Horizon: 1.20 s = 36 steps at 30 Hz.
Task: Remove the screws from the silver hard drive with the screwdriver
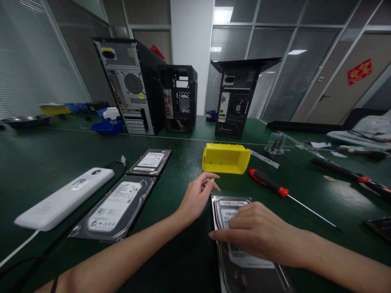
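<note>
Metal hard drive [255, 280], cut off below, hides partly under the right hand [258, 232], grip unclear; the left hand [198, 196] is empty.

Three computer cases [149, 81] [193, 95] [237, 91], three labelled drives [151, 160] [116, 205] [247, 276]

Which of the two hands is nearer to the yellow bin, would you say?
The left. The left hand is just in front of the yellow bin; the right hand is farther back, over the hard drive.
</note>
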Each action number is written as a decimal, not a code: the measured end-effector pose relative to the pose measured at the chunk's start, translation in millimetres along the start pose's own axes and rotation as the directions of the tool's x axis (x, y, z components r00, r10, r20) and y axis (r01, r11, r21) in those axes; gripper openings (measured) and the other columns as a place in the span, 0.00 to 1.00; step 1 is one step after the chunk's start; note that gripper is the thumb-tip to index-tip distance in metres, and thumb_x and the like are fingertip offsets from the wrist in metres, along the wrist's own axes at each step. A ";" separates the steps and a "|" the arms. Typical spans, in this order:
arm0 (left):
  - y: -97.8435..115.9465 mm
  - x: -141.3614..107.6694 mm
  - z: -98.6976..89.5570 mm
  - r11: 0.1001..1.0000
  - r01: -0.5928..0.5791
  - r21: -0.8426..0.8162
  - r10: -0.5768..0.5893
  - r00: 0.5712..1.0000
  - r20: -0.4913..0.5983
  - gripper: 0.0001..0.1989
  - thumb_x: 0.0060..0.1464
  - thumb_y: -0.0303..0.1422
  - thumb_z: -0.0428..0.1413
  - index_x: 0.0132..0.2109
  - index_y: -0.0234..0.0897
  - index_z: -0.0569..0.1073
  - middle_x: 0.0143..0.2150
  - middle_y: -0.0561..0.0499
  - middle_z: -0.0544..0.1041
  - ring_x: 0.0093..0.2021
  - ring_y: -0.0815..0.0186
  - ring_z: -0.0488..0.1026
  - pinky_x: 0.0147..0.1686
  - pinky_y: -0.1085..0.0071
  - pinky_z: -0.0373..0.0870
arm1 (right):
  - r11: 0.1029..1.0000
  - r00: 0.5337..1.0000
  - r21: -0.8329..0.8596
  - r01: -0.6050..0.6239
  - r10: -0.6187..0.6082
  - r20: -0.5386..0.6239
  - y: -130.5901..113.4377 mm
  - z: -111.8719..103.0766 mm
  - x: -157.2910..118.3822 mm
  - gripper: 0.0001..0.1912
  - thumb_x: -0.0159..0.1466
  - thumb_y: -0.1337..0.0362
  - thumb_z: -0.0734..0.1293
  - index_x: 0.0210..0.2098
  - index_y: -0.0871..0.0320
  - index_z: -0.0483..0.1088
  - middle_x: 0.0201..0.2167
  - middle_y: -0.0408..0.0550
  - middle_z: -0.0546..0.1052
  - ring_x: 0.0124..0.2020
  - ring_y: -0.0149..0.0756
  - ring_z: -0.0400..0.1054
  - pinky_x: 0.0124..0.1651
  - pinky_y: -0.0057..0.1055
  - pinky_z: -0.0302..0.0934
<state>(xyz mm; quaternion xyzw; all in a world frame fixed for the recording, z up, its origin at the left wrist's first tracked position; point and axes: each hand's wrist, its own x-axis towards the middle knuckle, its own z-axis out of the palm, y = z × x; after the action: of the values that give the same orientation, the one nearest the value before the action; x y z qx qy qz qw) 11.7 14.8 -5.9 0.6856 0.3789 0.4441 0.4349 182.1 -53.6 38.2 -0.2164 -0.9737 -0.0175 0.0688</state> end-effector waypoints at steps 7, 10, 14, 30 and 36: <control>-1.1 0.4 0.3 1.000 -0.008 0.014 0.008 1.000 0.011 0.11 0.58 0.28 0.46 0.44 0.35 0.71 0.31 0.51 0.75 0.35 0.65 0.72 0.39 0.70 0.66 | 0.998 1.000 0.059 -0.009 0.011 -0.022 0.3 1.6 -1.6 0.15 0.66 0.68 0.57 0.49 0.55 0.67 0.24 0.40 0.73 0.23 0.29 0.59 0.26 0.30 0.44; 0.3 -0.3 -0.1 1.000 -0.004 0.018 0.004 1.000 0.012 0.11 0.58 0.28 0.46 0.44 0.34 0.71 0.31 0.51 0.74 0.35 0.65 0.72 0.38 0.70 0.66 | 0.996 0.999 0.090 -0.013 0.016 -0.031 0.1 2.4 -2.8 0.15 0.65 0.68 0.57 0.50 0.56 0.67 0.25 0.41 0.73 0.23 0.29 0.60 0.26 0.30 0.45; 2.0 -1.6 -0.5 1.000 -0.003 0.018 0.003 1.000 0.013 0.10 0.58 0.28 0.46 0.43 0.35 0.70 0.30 0.51 0.74 0.34 0.65 0.72 0.38 0.70 0.66 | 0.992 0.998 0.121 -0.019 0.027 -0.064 0.4 3.3 -3.0 0.15 0.64 0.68 0.57 0.49 0.57 0.68 0.25 0.42 0.74 0.24 0.30 0.62 0.27 0.30 0.46; 3.3 -6.2 -2.0 0.991 -0.024 0.135 0.032 0.998 -0.055 0.05 0.59 0.28 0.46 0.39 0.37 0.66 0.34 0.51 0.70 0.37 0.65 0.69 0.37 0.71 0.65 | 0.754 0.725 -0.006 -0.657 0.629 -0.282 50.3 -29.1 -30.1 0.17 0.65 0.58 0.57 0.47 0.57 0.69 0.38 0.51 0.75 0.34 0.36 0.70 0.34 0.33 0.63; 27.0 -34.5 -8.8 0.975 -0.044 0.217 0.055 0.998 -0.044 0.06 0.58 0.30 0.49 0.37 0.38 0.70 0.38 0.50 0.70 0.39 0.63 0.67 0.39 0.69 0.63 | 0.475 0.460 -0.260 -0.841 0.880 0.121 103.7 -25.4 -59.1 0.29 0.60 0.47 0.58 0.46 0.65 0.71 0.44 0.65 0.74 0.40 0.57 0.71 0.35 0.48 0.65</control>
<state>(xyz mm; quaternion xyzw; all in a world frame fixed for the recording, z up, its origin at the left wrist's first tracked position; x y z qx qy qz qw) -4.0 -23.1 11.7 0.7267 0.4183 0.4279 0.3375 282.3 13.9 55.4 -0.6841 -0.7255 -0.0335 -0.0667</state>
